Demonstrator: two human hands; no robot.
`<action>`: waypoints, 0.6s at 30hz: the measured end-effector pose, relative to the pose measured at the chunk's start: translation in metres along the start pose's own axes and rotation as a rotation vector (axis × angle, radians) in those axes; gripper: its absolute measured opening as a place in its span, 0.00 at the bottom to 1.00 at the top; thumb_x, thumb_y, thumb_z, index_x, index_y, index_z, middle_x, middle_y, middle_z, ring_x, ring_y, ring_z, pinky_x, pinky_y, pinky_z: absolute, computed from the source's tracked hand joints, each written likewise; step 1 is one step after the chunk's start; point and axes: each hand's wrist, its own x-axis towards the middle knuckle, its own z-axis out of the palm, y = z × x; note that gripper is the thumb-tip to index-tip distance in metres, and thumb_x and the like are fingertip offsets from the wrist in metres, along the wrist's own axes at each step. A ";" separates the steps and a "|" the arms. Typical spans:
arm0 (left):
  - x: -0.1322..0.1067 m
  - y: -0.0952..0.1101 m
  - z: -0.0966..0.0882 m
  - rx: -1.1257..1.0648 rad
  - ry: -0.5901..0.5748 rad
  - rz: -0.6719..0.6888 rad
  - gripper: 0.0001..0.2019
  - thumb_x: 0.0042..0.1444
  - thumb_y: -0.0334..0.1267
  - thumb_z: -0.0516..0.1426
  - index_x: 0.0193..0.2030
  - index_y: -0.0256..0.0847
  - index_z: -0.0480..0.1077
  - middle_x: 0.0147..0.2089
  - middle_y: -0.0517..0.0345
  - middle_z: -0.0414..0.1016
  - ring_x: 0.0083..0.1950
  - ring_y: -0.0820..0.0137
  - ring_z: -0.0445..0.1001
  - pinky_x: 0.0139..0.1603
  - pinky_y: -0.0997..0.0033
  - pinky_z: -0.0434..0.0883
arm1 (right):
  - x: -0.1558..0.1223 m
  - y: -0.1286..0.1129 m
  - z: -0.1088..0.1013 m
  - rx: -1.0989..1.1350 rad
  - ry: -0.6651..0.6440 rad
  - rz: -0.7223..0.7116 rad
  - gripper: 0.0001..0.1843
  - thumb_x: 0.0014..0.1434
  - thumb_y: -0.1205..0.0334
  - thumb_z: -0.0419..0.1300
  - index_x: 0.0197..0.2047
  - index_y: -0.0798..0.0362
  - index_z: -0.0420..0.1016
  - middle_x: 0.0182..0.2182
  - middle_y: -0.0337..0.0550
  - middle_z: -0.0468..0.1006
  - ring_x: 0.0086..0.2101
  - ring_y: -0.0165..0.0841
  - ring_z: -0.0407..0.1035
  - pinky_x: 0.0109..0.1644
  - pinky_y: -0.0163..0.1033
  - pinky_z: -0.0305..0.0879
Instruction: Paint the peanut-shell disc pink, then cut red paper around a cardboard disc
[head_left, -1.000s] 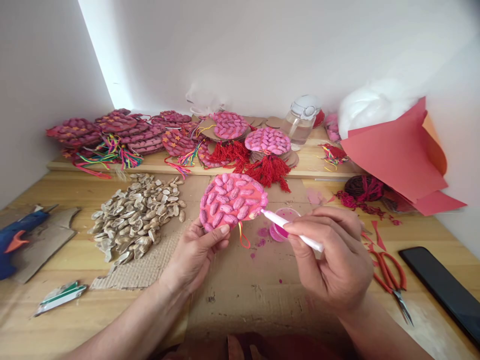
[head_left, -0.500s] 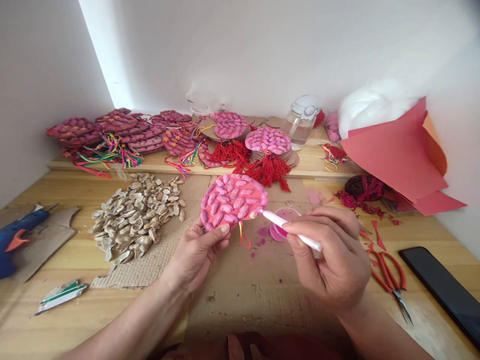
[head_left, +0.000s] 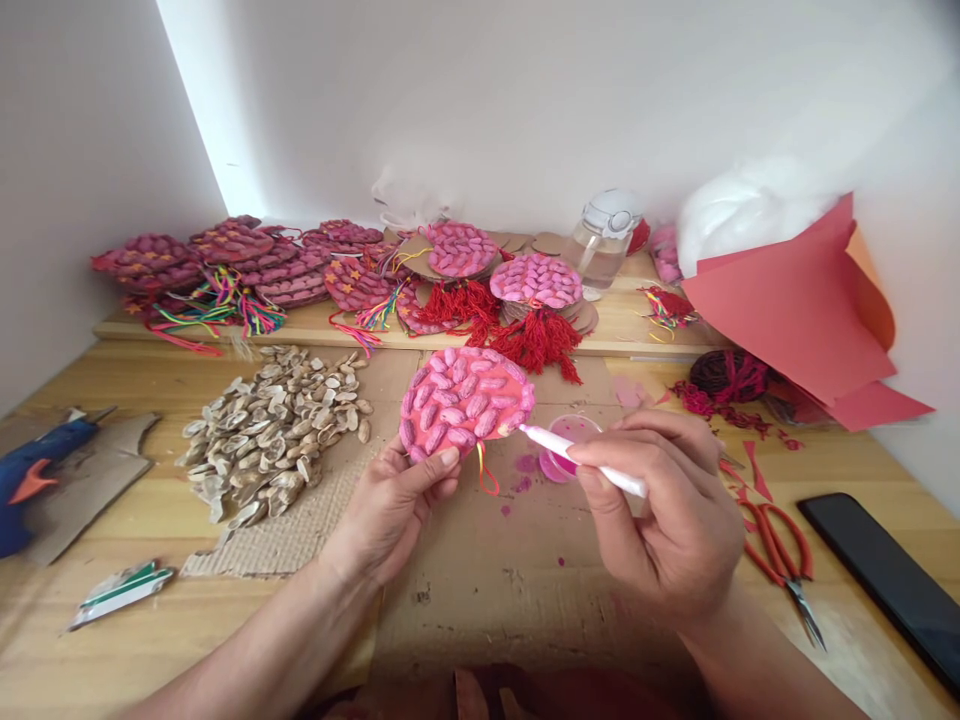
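Observation:
Pinched at its lower left edge by my left hand (head_left: 405, 500) is a round red disc (head_left: 466, 400) covered with pink-painted peanut shells. A small loop of red and yellow cord (head_left: 488, 472) hangs from its lower rim. My right hand (head_left: 671, 510) is closed round a white paint marker (head_left: 577, 455), whose tip meets or nearly meets a paler shell at the disc's right edge. Behind the marker stands a small clear cup (head_left: 564, 468) with pink paint in it, and pink spots mark the cardboard (head_left: 480, 590) underneath.
Bare peanut shells (head_left: 277, 430) are heaped on the left. Further left lies a blue glue gun (head_left: 45, 460). Orange-handled pliers (head_left: 784, 550) and a black phone (head_left: 889, 580) are at right. Finished shell discs (head_left: 292, 265), a water bottle (head_left: 602, 240) and red paper (head_left: 795, 300) line the back.
The marker's tip has shifted very slightly along the disc's right edge. Both hands keep their grips, and the rest looks the same.

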 end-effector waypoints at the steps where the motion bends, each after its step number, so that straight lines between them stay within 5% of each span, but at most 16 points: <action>1: 0.000 0.000 0.000 0.002 -0.001 0.000 0.16 0.42 0.29 0.74 0.38 0.36 0.77 0.34 0.59 0.77 0.31 0.77 0.75 0.28 0.82 0.76 | 0.000 0.001 -0.001 -0.021 0.012 0.007 0.09 0.59 0.72 0.63 0.42 0.50 0.76 0.32 0.40 0.81 0.40 0.39 0.70 0.48 0.50 0.63; 8: -0.001 0.000 -0.001 0.009 -0.005 0.012 0.17 0.42 0.30 0.74 0.38 0.35 0.76 0.34 0.59 0.77 0.31 0.77 0.75 0.28 0.82 0.75 | 0.003 0.018 -0.008 -0.169 0.092 0.054 0.02 0.58 0.66 0.64 0.37 0.50 0.77 0.27 0.40 0.78 0.40 0.41 0.70 0.49 0.50 0.60; 14: -0.002 0.002 0.002 0.043 -0.014 0.076 0.18 0.42 0.30 0.74 0.39 0.37 0.76 0.34 0.61 0.77 0.31 0.77 0.74 0.30 0.80 0.74 | -0.001 0.029 0.002 -0.191 -0.270 0.147 0.03 0.61 0.64 0.62 0.37 0.47 0.77 0.33 0.36 0.83 0.40 0.38 0.70 0.47 0.47 0.54; 18: -0.004 0.002 0.004 0.082 -0.037 0.141 0.19 0.43 0.32 0.73 0.42 0.39 0.77 0.37 0.60 0.78 0.32 0.77 0.74 0.31 0.80 0.74 | -0.002 0.028 0.003 -0.199 -0.339 0.150 0.04 0.62 0.64 0.61 0.36 0.48 0.77 0.35 0.36 0.83 0.40 0.37 0.69 0.44 0.45 0.53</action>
